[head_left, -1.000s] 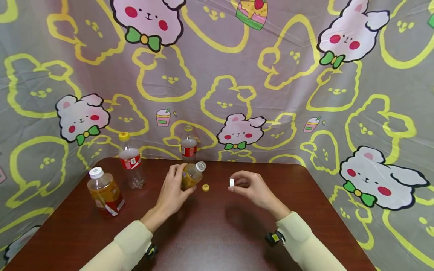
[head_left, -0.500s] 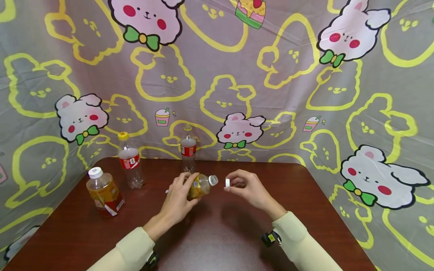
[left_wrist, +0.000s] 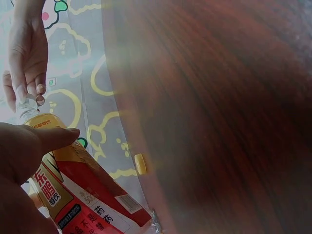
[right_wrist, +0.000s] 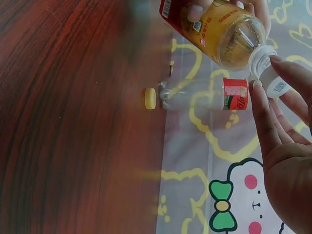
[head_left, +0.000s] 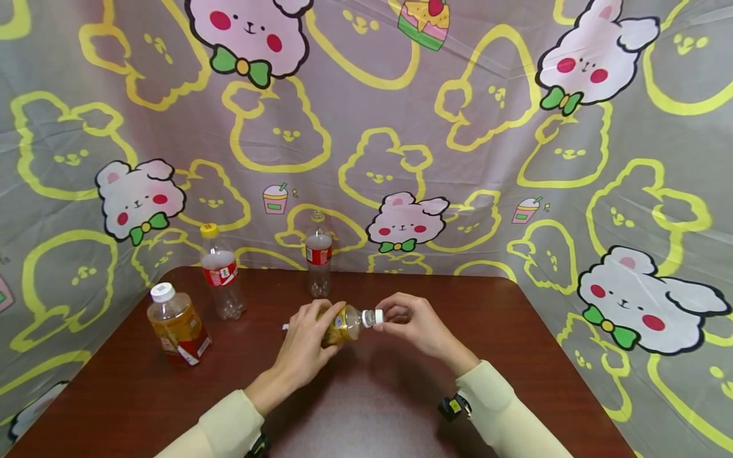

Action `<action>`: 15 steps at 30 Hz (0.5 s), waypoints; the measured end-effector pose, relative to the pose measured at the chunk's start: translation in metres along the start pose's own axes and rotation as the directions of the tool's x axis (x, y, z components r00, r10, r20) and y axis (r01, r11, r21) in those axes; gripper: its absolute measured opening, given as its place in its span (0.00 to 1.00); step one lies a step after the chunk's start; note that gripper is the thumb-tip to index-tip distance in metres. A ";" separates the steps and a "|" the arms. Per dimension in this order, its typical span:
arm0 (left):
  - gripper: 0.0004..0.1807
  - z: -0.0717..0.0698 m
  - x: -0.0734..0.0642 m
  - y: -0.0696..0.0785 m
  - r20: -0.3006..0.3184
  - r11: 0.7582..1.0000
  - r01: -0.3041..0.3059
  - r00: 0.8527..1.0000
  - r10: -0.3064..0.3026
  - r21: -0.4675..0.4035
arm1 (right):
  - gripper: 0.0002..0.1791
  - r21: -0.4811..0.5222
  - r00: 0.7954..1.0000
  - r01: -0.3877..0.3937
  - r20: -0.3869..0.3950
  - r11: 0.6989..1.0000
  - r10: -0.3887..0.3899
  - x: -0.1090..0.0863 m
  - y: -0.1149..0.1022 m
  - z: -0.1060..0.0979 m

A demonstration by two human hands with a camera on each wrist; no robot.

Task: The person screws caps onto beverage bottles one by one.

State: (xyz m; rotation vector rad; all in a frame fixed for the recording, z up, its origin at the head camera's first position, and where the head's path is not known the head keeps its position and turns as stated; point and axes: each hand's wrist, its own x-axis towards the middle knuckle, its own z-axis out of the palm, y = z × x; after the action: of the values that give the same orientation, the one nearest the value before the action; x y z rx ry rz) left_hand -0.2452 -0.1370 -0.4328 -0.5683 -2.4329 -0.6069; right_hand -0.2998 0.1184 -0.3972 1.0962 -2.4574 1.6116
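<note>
My left hand grips a plastic drink bottle with a yellow and red label. The bottle lies tilted nearly level above the table, its mouth pointing right. Between thumb and fingertips, my right hand pinches a white cap. In the right wrist view the cap sits against the bottle's neck; how far it is seated I cannot tell. A yellow cap lies on the table, hidden in the head view behind the bottle and left hand.
A clear red-labelled bottle stands at the back, its mouth apparently bare. Further left stand a similar bottle with a yellow cap and a white-capped, yellow-and-red-labelled bottle. A patterned curtain surrounds the dark wooden table.
My left hand has brought the bottle right and nearer, tipping it toward level. The right hand has shifted slightly left, and the white cap now meets the bottle's mouth.
</note>
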 end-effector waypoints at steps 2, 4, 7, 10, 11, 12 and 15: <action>0.46 0.000 -0.001 0.001 0.009 1.000 0.005 1.000 -0.005 0.004 | 0.17 0.002 1.000 0.009 0.007 1.000 -0.009 0.000 0.003 0.000; 0.46 0.001 -0.001 0.001 0.021 1.000 0.010 1.000 -0.011 0.013 | 0.16 0.003 1.000 0.019 0.012 1.000 -0.019 -0.001 0.005 0.001; 0.46 0.001 -0.002 0.003 0.041 1.000 0.017 0.999 -0.018 0.026 | 0.15 0.002 0.999 0.025 0.020 1.000 -0.025 -0.001 0.006 0.001; 0.46 0.001 -0.002 0.004 0.054 0.999 0.016 0.998 -0.018 0.031 | 0.15 -0.007 0.999 0.025 0.023 1.000 -0.025 -0.001 0.007 0.002; 0.46 0.001 -0.002 0.004 0.055 0.999 0.014 0.998 -0.016 0.032 | 0.15 -0.013 0.999 0.024 0.024 1.000 -0.024 -0.001 0.007 0.003; 0.46 0.001 -0.002 0.005 0.056 0.999 0.014 0.998 -0.015 0.033 | 0.15 -0.018 0.999 0.023 0.025 1.000 -0.022 -0.001 0.007 0.003; 0.47 0.001 -0.002 0.005 0.059 0.999 0.011 0.998 -0.014 0.040 | 0.15 -0.026 0.999 0.018 0.029 1.000 -0.017 -0.001 0.007 0.003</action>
State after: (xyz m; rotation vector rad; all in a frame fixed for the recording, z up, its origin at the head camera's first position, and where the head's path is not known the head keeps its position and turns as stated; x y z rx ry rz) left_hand -0.2413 -0.1326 -0.4337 -0.5625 -2.5003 -0.5526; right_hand -0.3019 0.1176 -0.4042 1.1425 -2.4720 1.5659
